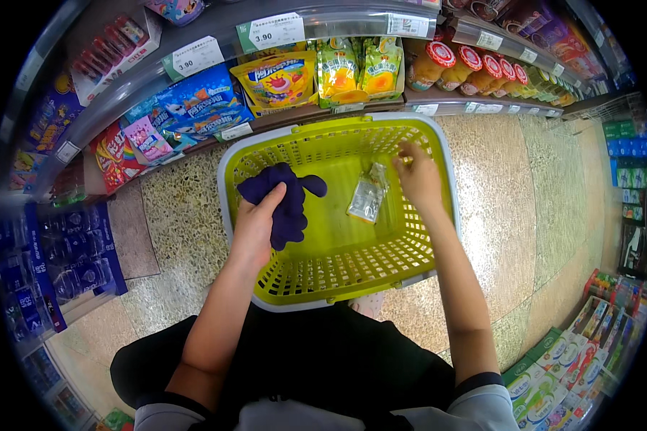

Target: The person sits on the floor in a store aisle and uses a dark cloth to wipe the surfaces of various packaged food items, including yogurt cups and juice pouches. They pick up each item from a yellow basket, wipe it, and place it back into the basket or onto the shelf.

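My left hand [255, 223] is closed around a bunched dark purple glove [287, 208], its finger-like lobes hanging over the left part of a yellow-green shopping basket [331, 284]. The thumb presses on top of the fabric. Over the basket's right side is my right hand [418, 176], its fingers loosely bent and apart, with nothing visible in them. To the left of that hand, a small clear and silvery plastic packet [367, 197] appears inside the basket, slightly blurred. Whether it touches the basket floor is hard to tell.
A snack shelf with a blue candy bag [201, 100], a yellow candy bag [274, 79] and red-lidded jars [438, 61] runs along the far side. Blue-wrapped bottle packs [79, 251] stand at the left. Cartons [553, 373] sit at lower right. Speckled tiles [489, 208] surround the basket.
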Tool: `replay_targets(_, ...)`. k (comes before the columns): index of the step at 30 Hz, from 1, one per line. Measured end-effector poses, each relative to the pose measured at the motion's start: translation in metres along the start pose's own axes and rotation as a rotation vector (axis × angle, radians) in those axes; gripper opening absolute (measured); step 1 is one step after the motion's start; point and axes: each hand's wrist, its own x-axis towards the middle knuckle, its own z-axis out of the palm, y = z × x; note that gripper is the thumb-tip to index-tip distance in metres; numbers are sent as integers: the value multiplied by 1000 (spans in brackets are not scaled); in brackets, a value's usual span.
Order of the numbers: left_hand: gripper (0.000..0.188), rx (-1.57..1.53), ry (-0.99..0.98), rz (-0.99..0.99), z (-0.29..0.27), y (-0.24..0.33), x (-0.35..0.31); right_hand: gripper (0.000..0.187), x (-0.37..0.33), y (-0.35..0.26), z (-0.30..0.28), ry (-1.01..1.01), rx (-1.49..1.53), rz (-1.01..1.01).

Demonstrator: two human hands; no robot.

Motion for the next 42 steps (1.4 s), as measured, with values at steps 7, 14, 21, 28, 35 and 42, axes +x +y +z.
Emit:
replay_targets(7,27,211,-192,2,17,15,-9,45,120,-52,-17,437,-27,-190)
replay_targets(14,45,1349,-494,429,-3,0,-18,45,149,-66,-9,323,-144,17)
replay_targets(21,33,1016,-268,834,10,6,-19,30,138,-50,-20,474,-64,-195)
replay_targets(28,45,288,-536,163,22,40,-35,22,112,-42,-38,413,138,-497)
replay_targets(35,59,146,-362,336,9,10,-1,5,-21,-80,-68,65,984,-131)
replay_targets(42,47,1220,-22,819,46,0,-25,10,-87,-120,-34,-323,1621,503)
